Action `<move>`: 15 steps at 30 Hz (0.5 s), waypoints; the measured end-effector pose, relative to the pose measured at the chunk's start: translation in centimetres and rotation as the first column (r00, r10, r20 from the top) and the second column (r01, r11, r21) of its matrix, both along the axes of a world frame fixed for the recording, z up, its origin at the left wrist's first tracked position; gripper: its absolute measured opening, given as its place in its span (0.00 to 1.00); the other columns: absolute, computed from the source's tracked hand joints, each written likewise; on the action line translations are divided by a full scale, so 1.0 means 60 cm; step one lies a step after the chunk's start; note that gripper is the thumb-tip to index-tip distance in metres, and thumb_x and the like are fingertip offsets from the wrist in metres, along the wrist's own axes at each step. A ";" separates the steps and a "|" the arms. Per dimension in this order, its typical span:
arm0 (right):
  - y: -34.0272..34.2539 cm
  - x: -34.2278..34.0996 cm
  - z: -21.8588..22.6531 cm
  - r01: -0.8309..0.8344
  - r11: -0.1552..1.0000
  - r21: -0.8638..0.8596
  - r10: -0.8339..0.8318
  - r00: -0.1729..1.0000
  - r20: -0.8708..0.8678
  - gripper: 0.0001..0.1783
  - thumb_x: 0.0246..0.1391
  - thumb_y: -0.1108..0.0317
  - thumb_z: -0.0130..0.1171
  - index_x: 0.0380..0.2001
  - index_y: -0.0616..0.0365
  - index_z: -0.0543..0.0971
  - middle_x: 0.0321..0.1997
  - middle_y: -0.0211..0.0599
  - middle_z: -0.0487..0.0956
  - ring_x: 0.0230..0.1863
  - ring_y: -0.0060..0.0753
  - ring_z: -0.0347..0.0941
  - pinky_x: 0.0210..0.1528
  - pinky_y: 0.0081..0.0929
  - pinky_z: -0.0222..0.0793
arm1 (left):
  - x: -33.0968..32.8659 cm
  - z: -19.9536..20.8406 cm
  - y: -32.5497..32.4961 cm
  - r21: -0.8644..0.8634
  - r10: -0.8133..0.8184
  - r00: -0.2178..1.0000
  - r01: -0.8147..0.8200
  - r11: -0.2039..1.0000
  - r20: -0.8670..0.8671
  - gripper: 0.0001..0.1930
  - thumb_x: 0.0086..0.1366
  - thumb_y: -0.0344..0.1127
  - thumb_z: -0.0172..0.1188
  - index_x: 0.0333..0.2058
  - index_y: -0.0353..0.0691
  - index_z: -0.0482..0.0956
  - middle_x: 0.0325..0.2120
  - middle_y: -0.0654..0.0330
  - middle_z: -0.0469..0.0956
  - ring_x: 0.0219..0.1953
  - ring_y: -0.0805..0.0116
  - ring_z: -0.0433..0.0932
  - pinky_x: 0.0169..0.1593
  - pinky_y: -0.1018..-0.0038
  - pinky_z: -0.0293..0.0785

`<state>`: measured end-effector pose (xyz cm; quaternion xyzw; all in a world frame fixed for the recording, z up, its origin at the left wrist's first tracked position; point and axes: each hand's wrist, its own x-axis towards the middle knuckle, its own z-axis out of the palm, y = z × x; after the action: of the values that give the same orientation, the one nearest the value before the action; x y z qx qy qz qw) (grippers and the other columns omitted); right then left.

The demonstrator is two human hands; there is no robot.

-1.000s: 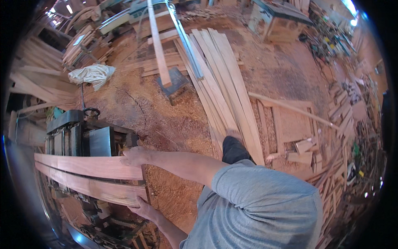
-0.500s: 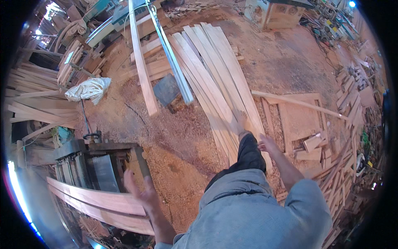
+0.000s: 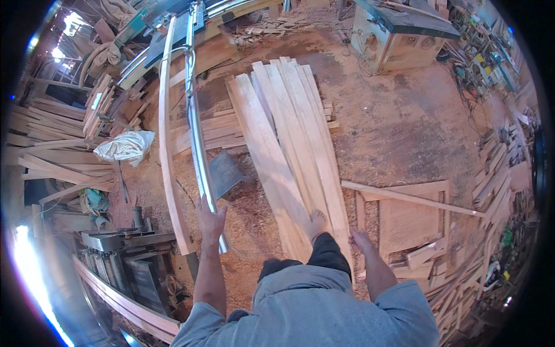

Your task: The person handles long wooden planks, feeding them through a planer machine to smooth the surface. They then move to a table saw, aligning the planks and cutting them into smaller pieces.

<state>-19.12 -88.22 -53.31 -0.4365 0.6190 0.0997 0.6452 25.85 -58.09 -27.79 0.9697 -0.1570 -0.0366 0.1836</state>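
Left hand (image 3: 211, 222) at metal rail (image 3: 198, 156), thumb apart, clasp unclear; right hand (image 3: 363, 242), cannot tell finger closure; rail likely stiff, slick, heavyish, best gripped near end.

Left hand (image 3: 211, 222) and right hand (image 3: 363, 240) off 2 boards (image 3: 130, 302), left now at metal rail (image 3: 199, 150)

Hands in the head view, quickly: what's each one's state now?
Left hand: looks open, over the silver rail; contact cannot be told.
Right hand: partly curled, nothing visibly held; open or closed cannot be told.
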 end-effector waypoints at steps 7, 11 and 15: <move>-0.310 -0.007 0.032 0.392 0.895 -0.215 -0.385 0.920 0.075 0.25 0.64 0.46 0.63 0.49 0.54 0.69 0.29 0.34 0.78 0.26 0.27 0.77 0.24 0.25 0.74 | -0.052 -0.058 -0.143 -0.040 -0.339 0.906 0.340 0.939 -0.254 0.32 0.61 0.42 0.71 0.60 0.35 0.73 0.60 0.41 0.73 0.64 0.44 0.70 0.67 0.57 0.68; -0.365 0.019 -0.010 0.339 0.931 -0.137 -0.342 0.940 0.001 0.24 0.64 0.47 0.63 0.47 0.54 0.68 0.30 0.33 0.78 0.26 0.27 0.77 0.24 0.26 0.74 | -0.062 -0.265 -0.118 0.037 -0.208 0.528 0.415 0.909 -0.823 0.29 0.66 0.54 0.65 0.56 0.38 0.79 0.51 0.46 0.82 0.54 0.56 0.81 0.58 0.63 0.76; -0.355 0.090 -0.007 0.180 0.983 -0.032 -0.180 0.984 0.006 0.25 0.63 0.46 0.63 0.46 0.55 0.70 0.31 0.34 0.78 0.27 0.28 0.77 0.27 0.30 0.75 | -0.035 -0.344 -0.132 0.121 -0.193 0.386 0.655 0.746 -0.902 0.31 0.68 0.64 0.52 0.50 0.43 0.84 0.48 0.50 0.84 0.52 0.47 0.82 0.53 0.58 0.78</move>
<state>-13.74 -109.53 -53.72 -0.3892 0.6566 0.0303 0.6454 23.74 -66.02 -48.40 0.7576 -0.2848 -0.5870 -0.0175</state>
